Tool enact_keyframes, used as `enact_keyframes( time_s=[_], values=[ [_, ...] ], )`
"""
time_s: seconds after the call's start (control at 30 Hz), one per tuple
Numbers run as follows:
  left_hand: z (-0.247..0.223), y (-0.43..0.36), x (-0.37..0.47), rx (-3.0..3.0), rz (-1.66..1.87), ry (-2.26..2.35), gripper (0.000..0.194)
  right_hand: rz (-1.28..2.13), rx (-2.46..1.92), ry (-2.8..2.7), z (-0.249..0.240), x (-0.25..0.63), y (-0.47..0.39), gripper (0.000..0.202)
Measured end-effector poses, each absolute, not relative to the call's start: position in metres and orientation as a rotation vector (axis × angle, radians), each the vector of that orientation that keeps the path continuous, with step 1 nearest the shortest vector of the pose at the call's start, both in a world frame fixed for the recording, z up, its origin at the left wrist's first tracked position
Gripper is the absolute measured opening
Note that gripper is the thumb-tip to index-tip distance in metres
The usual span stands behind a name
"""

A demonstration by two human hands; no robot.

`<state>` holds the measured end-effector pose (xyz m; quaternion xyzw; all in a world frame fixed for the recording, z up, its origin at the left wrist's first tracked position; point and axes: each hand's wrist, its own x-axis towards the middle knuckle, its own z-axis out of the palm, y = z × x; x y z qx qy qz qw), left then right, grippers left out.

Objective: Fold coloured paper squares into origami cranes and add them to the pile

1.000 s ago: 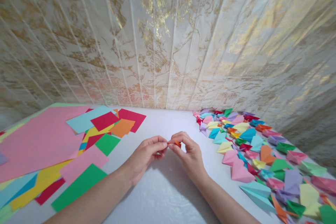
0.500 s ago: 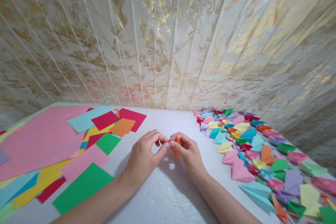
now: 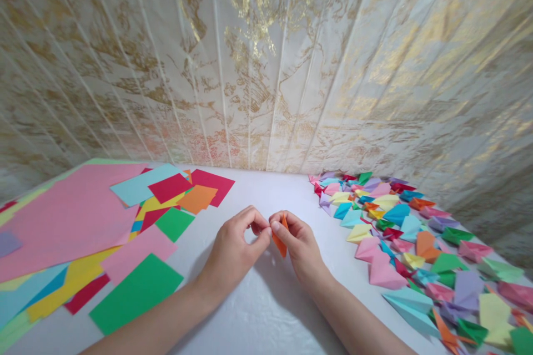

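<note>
A small piece of folded orange paper [image 3: 280, 244] is held above the middle of the white table. My right hand [image 3: 300, 241] pinches it between thumb and fingers, and a pointed part of it sticks up behind the thumb. My left hand [image 3: 239, 241] meets it from the left, thumb and forefinger pinched at the paper's left tip. The fingertips of both hands nearly touch there. Fingers cover much of the paper, so its full shape is hidden.
Flat coloured sheets lie on the left, among them a large pink sheet [image 3: 79, 211] and a green rectangle [image 3: 136, 294]. Many folded paper pieces, such as a light blue one [image 3: 410, 308], spread over the right. A gold-patterned curtain [image 3: 258, 66] hangs behind the white table [image 3: 250, 316].
The orange paper has turned slightly in my fingers, and more of it shows below the right thumb. Both hands stay close together. The view has shifted a little.
</note>
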<state>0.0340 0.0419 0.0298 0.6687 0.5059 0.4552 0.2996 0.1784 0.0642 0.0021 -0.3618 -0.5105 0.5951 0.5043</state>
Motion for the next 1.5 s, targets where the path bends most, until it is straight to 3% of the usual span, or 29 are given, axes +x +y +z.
enact_keyframes(
  time_s=[0.33, 0.6, 1.1, 1.2, 1.5],
  values=[
    [0.024, 0.047, 0.032, 1.627, 1.157, 1.326, 0.015, 1.513, -0.825, -1.1, -0.006, 0.177, 0.067, 0.025],
    [0.022, 0.054, 0.028, 1.489, 1.187, 1.289, 0.022, 1.391, -0.831, -1.127, -0.006, 0.178, 0.069, 0.036],
    [0.023, 0.053, 0.027, 1.461, 1.213, 1.326, 0.032, 1.308, -0.836, -1.079, -0.009, 0.181, 0.074, 0.036],
    [0.02, 0.052, 0.03, 1.424, 1.14, 1.325, 0.037, 1.292, -0.814, -1.07, -0.009, 0.18, 0.073, 0.031],
    [0.023, 0.054, 0.031, 1.217, 1.167, 1.22, 0.026, 1.252, -0.795, -1.3, -0.007, 0.183, 0.071, 0.009]
  ],
)
